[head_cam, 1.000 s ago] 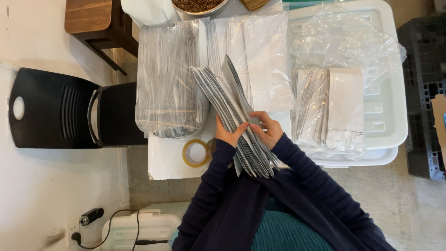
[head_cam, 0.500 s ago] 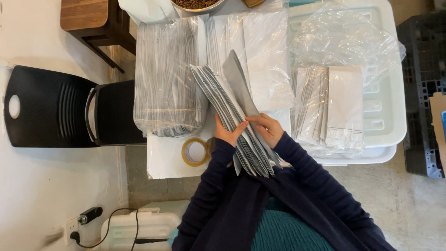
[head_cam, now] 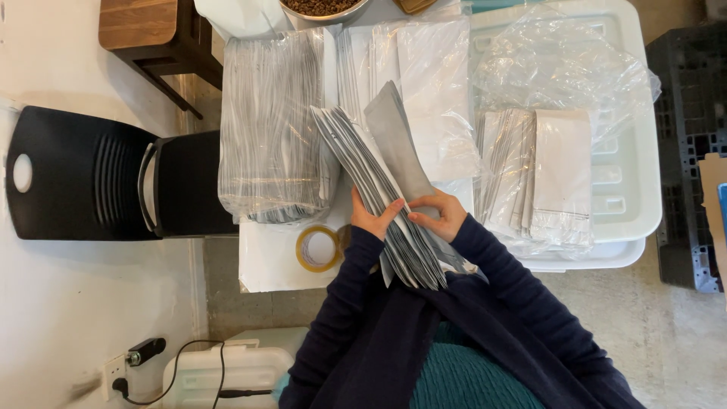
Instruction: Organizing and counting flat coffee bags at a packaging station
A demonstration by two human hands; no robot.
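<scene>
A fanned bundle of several flat grey pouches [head_cam: 371, 189] leans from my lap up over the white table. My left hand [head_cam: 372, 220] grips the bundle from its left side. My right hand [head_cam: 441, 214] pinches the rightmost pouch [head_cam: 396, 140], which stands lifted a little apart from the rest of the fan. Both dark blue sleeves meet below the bundle.
A plastic-wrapped stack of pouches [head_cam: 273, 121] lies at left, a tape roll [head_cam: 318, 248] beside my left arm. More pouches [head_cam: 541, 174] rest on a white bin lid [head_cam: 628, 197] under loose clear plastic [head_cam: 560, 68]. A black chair [head_cam: 98, 182] stands at left.
The rightmost pouch has been drawn slightly further away from the fan by my right hand. The bundle and my left hand stay in place.
</scene>
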